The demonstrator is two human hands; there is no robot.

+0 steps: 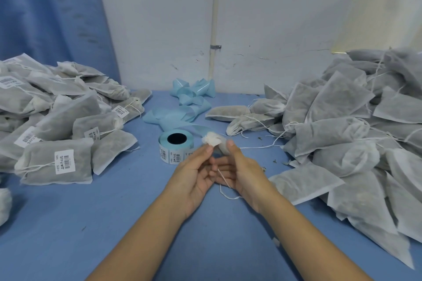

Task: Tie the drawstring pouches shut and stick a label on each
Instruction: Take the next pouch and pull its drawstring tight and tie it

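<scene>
Both my hands hold one grey drawstring pouch (219,143) up in front of me, its gathered white neck pointing left. My left hand (196,171) pinches the puckered neck with thumb and forefinger. My right hand (239,169) grips the pouch body, and the white drawstring (225,183) hangs loose between my palms. Just behind my hands stands the roll of barcode labels (174,146) on its blue core. A heap of pouches bearing labels (57,121) lies at the left. At the right a larger heap of pouches without labels (347,132) is piled up.
Curls of spent pale-blue label backing (189,102) trail from the roll toward the white wall (251,18). A blue curtain (50,11) hangs at the back left. The blue tabletop (114,223) shows between the two heaps and in front of me.
</scene>
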